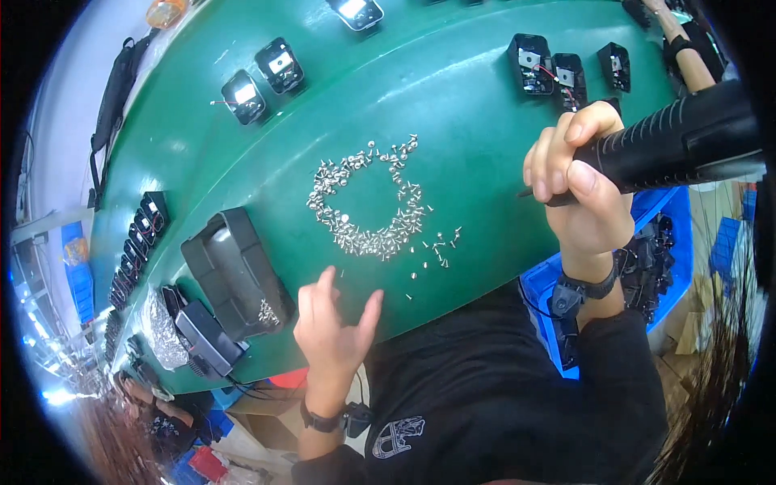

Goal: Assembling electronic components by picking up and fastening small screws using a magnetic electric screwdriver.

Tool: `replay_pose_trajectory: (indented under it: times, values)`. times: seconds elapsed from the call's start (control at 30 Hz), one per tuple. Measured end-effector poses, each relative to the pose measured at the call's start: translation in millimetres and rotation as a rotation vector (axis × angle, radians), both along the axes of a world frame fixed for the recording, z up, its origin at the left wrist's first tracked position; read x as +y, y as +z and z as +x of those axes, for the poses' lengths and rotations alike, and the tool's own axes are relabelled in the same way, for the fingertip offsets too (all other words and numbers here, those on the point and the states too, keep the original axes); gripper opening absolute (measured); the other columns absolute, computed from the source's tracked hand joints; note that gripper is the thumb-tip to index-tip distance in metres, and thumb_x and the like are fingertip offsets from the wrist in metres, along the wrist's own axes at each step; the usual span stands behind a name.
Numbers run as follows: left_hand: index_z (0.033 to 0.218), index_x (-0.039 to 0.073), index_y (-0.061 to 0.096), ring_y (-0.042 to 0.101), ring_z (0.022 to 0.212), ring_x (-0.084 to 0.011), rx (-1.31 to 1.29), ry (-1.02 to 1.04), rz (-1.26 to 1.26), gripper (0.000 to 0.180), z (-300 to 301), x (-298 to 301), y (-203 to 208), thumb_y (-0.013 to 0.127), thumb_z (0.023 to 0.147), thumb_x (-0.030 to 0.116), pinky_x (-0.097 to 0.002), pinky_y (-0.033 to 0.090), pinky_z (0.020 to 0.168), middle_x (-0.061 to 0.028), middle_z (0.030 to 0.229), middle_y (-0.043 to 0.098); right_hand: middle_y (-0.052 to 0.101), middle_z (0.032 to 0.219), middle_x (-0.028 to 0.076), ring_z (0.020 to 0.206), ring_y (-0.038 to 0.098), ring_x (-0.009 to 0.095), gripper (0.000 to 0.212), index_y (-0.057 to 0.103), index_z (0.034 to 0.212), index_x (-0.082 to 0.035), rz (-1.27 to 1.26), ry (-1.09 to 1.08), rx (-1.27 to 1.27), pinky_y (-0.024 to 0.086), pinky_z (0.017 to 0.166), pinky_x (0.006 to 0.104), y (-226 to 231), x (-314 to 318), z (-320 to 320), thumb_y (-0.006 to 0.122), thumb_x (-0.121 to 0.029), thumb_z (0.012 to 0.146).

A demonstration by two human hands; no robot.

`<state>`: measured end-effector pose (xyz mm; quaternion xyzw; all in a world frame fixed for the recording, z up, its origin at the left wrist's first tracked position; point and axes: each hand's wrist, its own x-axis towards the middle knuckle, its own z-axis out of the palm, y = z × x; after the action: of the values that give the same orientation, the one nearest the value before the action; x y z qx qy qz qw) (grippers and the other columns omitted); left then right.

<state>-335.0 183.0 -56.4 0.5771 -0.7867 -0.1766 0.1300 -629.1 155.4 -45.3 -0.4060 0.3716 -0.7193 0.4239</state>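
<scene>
My right hand [584, 190] has its grip wrapped tight around the black ribbed handle of a power screwdriver [675, 141], thumb on top and fingers curled under, with the tool's body running off toward the right edge of the view. The tip is hidden behind my fingers, so I cannot tell what it points at. A dark watch band [588, 287] sits on that wrist.

My left hand [331, 323] is empty — its grip is open, fingers spread and raised, thumb out to the right, at the near edge of the green desk [453, 105]. It holds nothing and I cannot tell whether the fingertips touch the surface.

The pile of small silver screws [368, 202] lies on the desk just beyond the left hand and up to its right, spread in a loose ring shape, with a few stray ones scattered down toward the thumb. It sits well to the left of the right hand and lower than the screwdriver.

Just left of the left hand is a large black plastic housing [234, 271] — a small clump of screws rests on its near corner. Farther out, several small black housings [279, 65] with pale inserts stand along the desk's far side. A blue bin [667, 218] of black parts sits beneath my right forearm.
</scene>
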Motion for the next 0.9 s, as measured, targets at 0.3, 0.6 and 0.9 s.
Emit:
replay_pose_trajectory:
  times: [0.3,0.6,0.9]
  values:
    - [0.107,0.001,0.064,0.06,0.075,-0.0267,0.158,-0.302,-0.045,0.048,-27,0,-15,0.085,0.068,0.02,-0.0351,0.051,0.062,-0.0114,0.091,0.06,0.055,0.068,0.005,0.057,0.054,0.013,0.028,0.05,0.102,0.0,0.124,0.088,0.14,0.044,0.055,0.0246,-20,-3,2,0.067,-0.003,0.08]
    - [0.101,0.006,0.068,0.055,0.065,-0.0202,0.141,-0.385,-0.227,0.044,-13,9,-10,0.087,0.066,0.024,-0.0323,0.042,0.053,-0.0039,0.079,0.057,0.058,0.073,-0.004,0.064,0.052,0.005,0.029,0.061,0.099,-0.002,0.206,-0.018,0.416,0.044,0.059,0.0229,-29,-31,-12,0.078,-0.008,0.076]
    - [0.11,0.007,0.067,0.058,0.092,-0.0293,0.003,-0.268,-0.344,0.059,-17,10,-11,0.086,0.065,0.039,-0.0408,0.045,0.077,-0.0109,0.1,0.061,0.061,0.074,-0.003,0.068,0.055,0.004,0.029,0.063,0.099,0.0,0.167,-0.067,0.368,0.047,0.065,0.0225,-32,-32,-13,0.079,-0.005,0.076]
